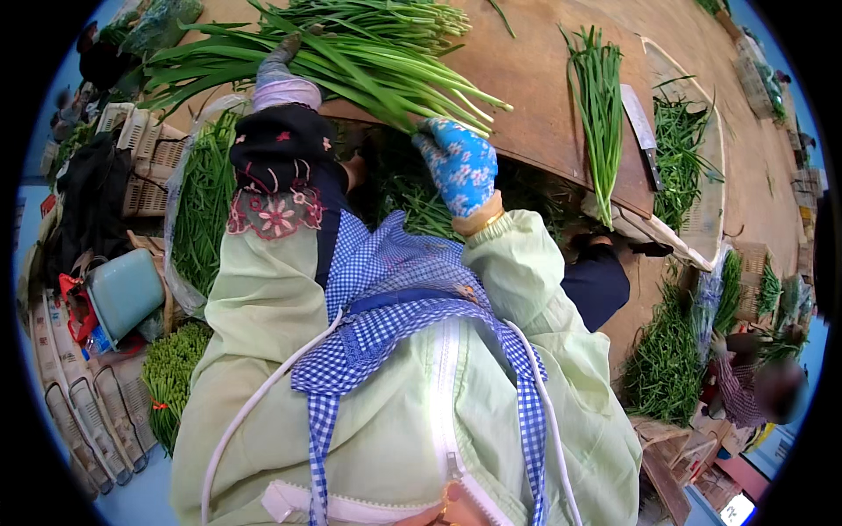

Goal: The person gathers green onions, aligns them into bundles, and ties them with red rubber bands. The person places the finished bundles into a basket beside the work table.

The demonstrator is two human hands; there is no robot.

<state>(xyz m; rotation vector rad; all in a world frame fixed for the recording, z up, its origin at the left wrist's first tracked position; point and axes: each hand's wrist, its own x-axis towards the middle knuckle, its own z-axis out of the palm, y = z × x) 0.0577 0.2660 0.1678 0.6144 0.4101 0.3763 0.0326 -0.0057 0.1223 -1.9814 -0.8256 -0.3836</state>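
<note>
A loose bunch of garlic chives, pale stem ends to the right, lies across the near edge of the wooden board. My left hand, in a grey glove, grips its leafy part, with some fingers hidden among the leaves. In a blue floral glove, my right hand is curled at the board's near edge, just below the stems. Its fingertips appear to pinch a blurred leaf hanging from the bunch. Behind lies another pile of chives.
On the board's right lie a smaller chive bunch and a knife. Beyond them stands a white crate with loose leaves. A plastic bag of greens is at left, near a light-blue bin. A co-worker sits at right.
</note>
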